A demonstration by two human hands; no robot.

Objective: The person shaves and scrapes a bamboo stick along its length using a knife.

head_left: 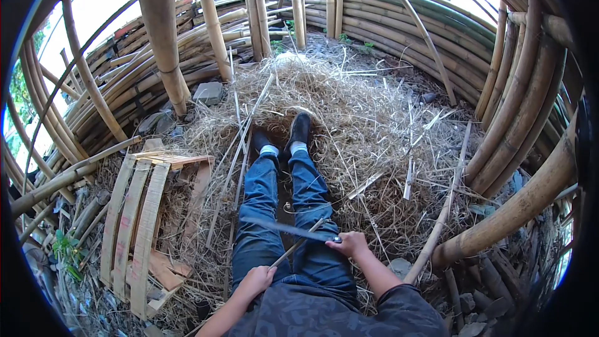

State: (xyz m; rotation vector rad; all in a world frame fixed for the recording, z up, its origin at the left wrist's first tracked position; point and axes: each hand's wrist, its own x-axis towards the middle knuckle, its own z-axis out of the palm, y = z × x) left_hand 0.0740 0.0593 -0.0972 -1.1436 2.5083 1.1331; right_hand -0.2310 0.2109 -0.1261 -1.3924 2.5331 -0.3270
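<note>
Wooden slatted crate at far left; next, the left hand, fingers closed round a thin bamboo stick slanting over the jeans; a knife crosses it, handle gripped by the right hand.

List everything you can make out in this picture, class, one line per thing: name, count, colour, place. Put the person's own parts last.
Knife: one, grey blade, in the right hand
Thin stick: one, tan, in the left hand
Shavings: too many to count, straw-coloured, heaped around the legs
Slatted crate: one, pale wood, left of the legs
Bamboo poles: many, tan, some greenish, standing and stacked around the heap
Stone block: one, grey, beyond the crate
Leafy plant: one, green, far left
Shoes: two, dark, on the feet
Jeans: one pair, blue, on the legs
Shirt: one, dark, patterned, bottom centre
Hands: two, bare, left and right, above the lap
</note>
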